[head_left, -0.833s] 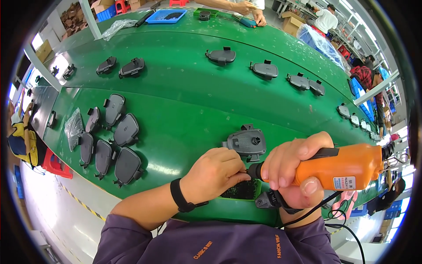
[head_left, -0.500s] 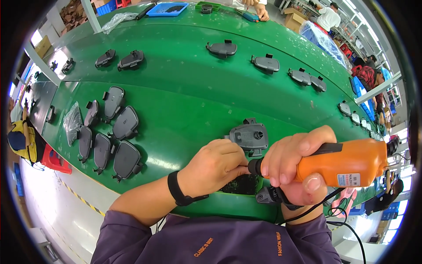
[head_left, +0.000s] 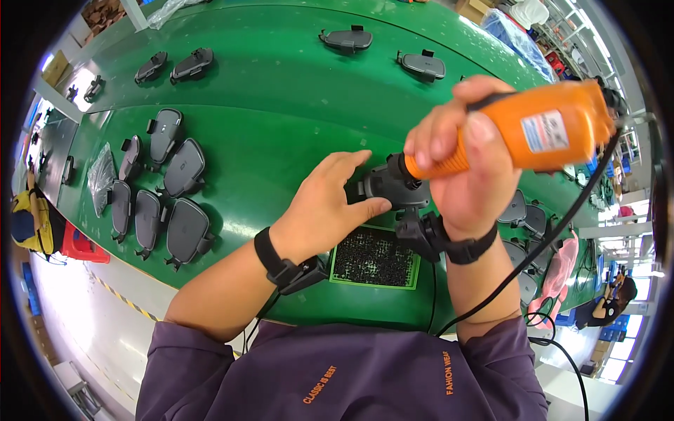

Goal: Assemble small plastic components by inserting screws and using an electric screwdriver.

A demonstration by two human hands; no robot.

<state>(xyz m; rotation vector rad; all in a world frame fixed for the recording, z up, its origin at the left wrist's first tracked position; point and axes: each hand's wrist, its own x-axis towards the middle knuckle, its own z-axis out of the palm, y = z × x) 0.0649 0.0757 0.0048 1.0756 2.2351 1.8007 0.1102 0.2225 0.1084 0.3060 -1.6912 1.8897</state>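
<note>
My right hand [head_left: 470, 147] grips an orange electric screwdriver [head_left: 533, 130] with a black cable. Its dark nose is tilted down onto the back of a dark grey phone holder [head_left: 397, 191] on the green table; the bit's tip is hidden. Beside that holder's left side is my left hand [head_left: 326, 193], thumb and index finger spread apart. The thumb tip lies at the holder's near edge; whether it presses on it, I cannot tell. Just nearer to me lies a green-rimmed tray [head_left: 372, 285] full of small black pieces, probably screws.
Several phone holders [head_left: 188, 230] lie face up at the left, beside a clear plastic bag [head_left: 100, 179]. More holders [head_left: 349, 38] sit on the far strip of the table. Others [head_left: 514, 207] are behind my right forearm, near a pink bag [head_left: 559, 270]. Dark wrist straps carry small devices.
The screwdriver has gone from above the tray to the phone holder. My left hand has left the screwdriver's nose and opened beside the holder. The view has shifted, uncovering more of the tray.
</note>
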